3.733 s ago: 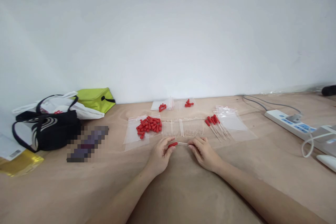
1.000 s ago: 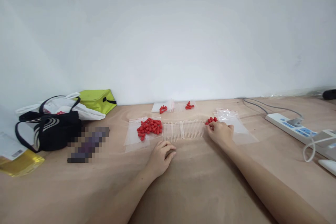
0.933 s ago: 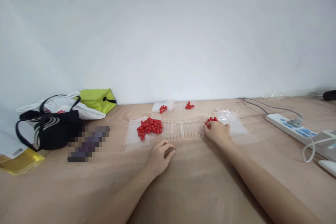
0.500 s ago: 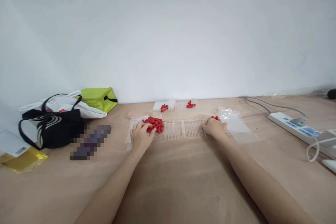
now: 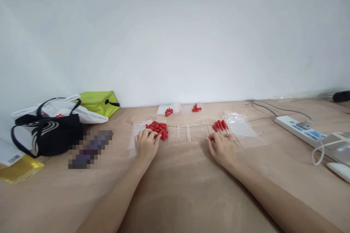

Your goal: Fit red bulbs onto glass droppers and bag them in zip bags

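Both left hand [image 5: 147, 145] and right hand [image 5: 222, 148] show a half-curled grip; whether holding anything, I cannot tell. Clear tubes [image 5: 188, 134] lie at the right's ten o'clock, red bulbs [image 5: 158, 127] at the left's one, red-capped tubes [image 5: 221, 125] at the right's twelve.

Nine o'clock from the transparent dropper tubes [image 5: 201, 133], the heaped rubber bulbs [image 5: 162, 131] are red; farther, the handbag [image 5: 61, 141] is black with pale curved stripes. At three o'clock, the power strip [image 5: 314, 135] is white and blue.
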Demonstrator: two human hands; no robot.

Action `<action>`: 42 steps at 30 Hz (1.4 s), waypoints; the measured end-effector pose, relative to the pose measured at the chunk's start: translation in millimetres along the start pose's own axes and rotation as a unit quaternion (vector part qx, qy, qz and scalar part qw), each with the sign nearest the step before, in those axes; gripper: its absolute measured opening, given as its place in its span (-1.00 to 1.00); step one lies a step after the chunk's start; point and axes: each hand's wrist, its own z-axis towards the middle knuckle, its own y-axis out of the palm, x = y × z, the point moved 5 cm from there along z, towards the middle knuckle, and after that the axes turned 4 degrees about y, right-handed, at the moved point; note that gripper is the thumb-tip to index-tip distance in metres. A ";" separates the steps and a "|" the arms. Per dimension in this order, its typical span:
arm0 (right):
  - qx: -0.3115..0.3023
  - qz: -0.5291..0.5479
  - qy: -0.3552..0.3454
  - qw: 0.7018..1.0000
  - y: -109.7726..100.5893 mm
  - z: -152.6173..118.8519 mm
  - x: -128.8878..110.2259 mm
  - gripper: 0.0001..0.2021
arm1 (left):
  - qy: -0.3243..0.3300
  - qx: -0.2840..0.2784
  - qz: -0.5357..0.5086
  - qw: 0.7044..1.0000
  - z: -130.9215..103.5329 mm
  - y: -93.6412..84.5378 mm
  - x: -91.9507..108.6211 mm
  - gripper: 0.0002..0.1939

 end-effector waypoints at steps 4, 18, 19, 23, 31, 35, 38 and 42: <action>-0.025 0.067 -0.042 0.997 -2.8 -19.9 -5.9 -0.74 | -0.017 0.030 -0.035 0.999 -14.1 -16.3 -1.2 -0.83; -0.141 0.114 -0.132 0.975 -0.3 -21.0 -28.2 -0.76 | 0.051 -0.149 -0.358 0.920 -37.0 -0.8 57.4 -0.79; -0.147 0.116 -0.132 0.973 1.0 -21.0 -28.8 -0.76 | 0.057 -0.155 -0.366 0.916 -36.2 -0.8 59.6 -0.74; -0.164 0.132 -0.128 0.969 5.0 -20.2 -34.4 -0.77 | 0.075 -0.184 -0.378 0.904 -31.2 2.3 68.0 -0.89; -0.160 0.143 -0.121 0.969 2.4 -18.7 -40.0 -0.80 | 0.036 -0.195 -0.426 0.883 -32.7 11.5 75.1 -0.90; -0.156 0.157 -0.129 0.966 0.1 -18.6 -40.9 -0.81 | 0.019 -0.192 -0.438 0.878 -34.2 11.9 73.9 -0.90; -0.152 0.169 -0.136 0.964 -0.5 -18.6 -41.1 -0.81 | 0.033 -0.186 -0.447 0.874 -33.5 9.7 75.0 -0.90; -0.145 0.189 -0.140 0.961 -0.7 -18.7 -40.6 -0.81 | 0.061 -0.171 -0.442 0.878 -32.6 6.7 76.8 -0.86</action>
